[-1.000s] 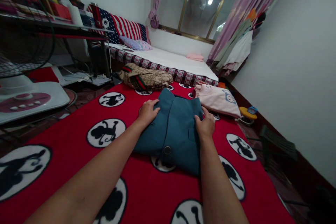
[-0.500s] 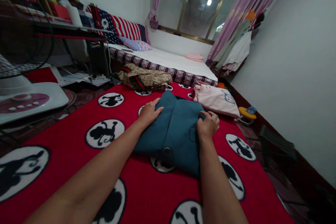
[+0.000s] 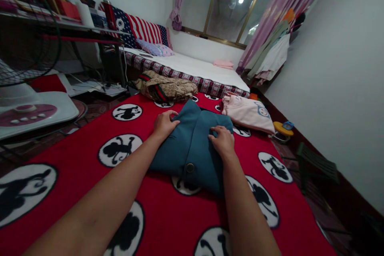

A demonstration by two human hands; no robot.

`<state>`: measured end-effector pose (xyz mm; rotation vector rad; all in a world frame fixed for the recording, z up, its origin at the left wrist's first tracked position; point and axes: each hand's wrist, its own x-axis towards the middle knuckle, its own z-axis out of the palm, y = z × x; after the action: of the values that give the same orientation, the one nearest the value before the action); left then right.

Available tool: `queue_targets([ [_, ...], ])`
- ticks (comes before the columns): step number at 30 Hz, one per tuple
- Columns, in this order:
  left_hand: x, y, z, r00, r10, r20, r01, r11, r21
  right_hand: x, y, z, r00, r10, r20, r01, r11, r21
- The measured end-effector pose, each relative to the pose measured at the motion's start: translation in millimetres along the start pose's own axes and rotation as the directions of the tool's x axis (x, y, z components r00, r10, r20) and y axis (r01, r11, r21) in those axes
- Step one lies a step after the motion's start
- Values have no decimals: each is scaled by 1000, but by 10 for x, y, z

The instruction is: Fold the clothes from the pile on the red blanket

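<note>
A folded teal jacket [image 3: 195,144] lies on the red blanket, its collar end pointing away from me and one large round button near its front edge. At its left edge, my left hand [image 3: 165,125] grips the cloth between thumb and bent fingers. My right hand [image 3: 223,141] rests on the jacket's right half, fingers loosely bent and thumb apart from them. That hand covers part of the jacket's right side.
The red blanket [image 3: 168,216] carries round black-and-white figures. A brown patterned garment [image 3: 171,88] lies beyond the jacket, and a folded pale pink garment [image 3: 247,114] is at the far right. A fan [image 3: 30,112] stands left; a dark folding stool [image 3: 318,164] stands right.
My right hand has moved left from the jacket's right edge onto its top. My left hand has shifted slightly left, and the left pocket slit now shows.
</note>
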<state>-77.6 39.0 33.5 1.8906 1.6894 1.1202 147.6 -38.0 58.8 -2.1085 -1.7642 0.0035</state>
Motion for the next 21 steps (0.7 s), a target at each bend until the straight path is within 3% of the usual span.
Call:
queue_targets([
  [2,-18,-42,-24,1000,-18,-7,19,989,148,12,41,2,997,25,-72,-22,998,51],
  [4,-14,-80,-39,998,-57,-15,59,970,234,28,85,-23,969,100,-226,-77,991,107],
  [7,27,-96,-51,989,-141,48,127,967,219,48,113,-110,911,182,-370,-113,973,202],
  [10,73,-62,-71,957,-187,223,142,969,204,54,63,-200,949,166,-266,-91,958,274],
  [13,88,-15,-106,935,-176,308,102,965,243,44,-36,-220,986,138,-91,-112,964,242],
  [18,15,201,-208,901,66,428,-59,998,-30,106,-226,-157,978,161,136,-194,940,282],
  [21,-146,514,-263,886,181,428,-197,980,-7,269,-371,-170,949,156,274,-249,905,345],
])
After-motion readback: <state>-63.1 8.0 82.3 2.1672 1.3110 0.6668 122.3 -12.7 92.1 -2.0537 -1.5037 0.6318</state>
